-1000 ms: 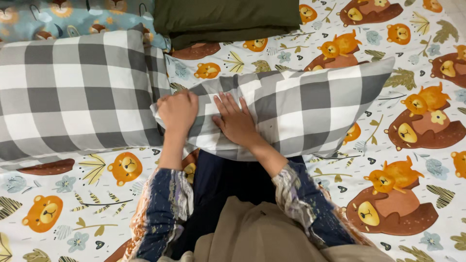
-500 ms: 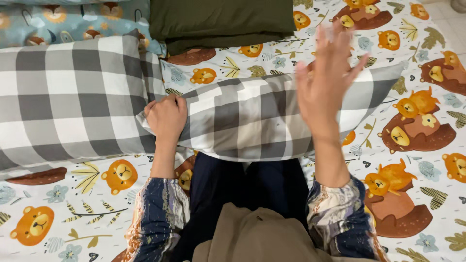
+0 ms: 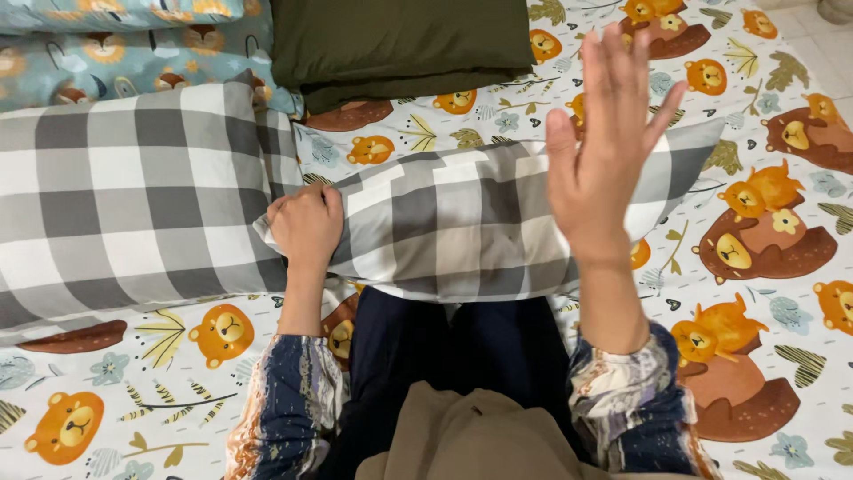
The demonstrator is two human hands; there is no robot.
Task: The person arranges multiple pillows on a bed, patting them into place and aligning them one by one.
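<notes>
Soft, light grey-and-white checked fabric pillow [image 3: 462, 222] lies mid-bed, clutched at left end by closed left hand [image 3: 306, 224]; right hand [image 3: 609, 151] raised above, fingers spread wide, empty. Judged squashy, non-slippery; best gripped at ends or corners.

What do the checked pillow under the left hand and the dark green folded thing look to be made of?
Checked pillow: woven fabric cover, probably cotton, matte; it creases and dents where the left hand grips it, suggesting soft filling. Green folded thing: matte cloth, plain weave by the look; fibre unclear.

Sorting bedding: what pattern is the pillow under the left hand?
Grey-and-white check, on the pillow in the head view.
</notes>
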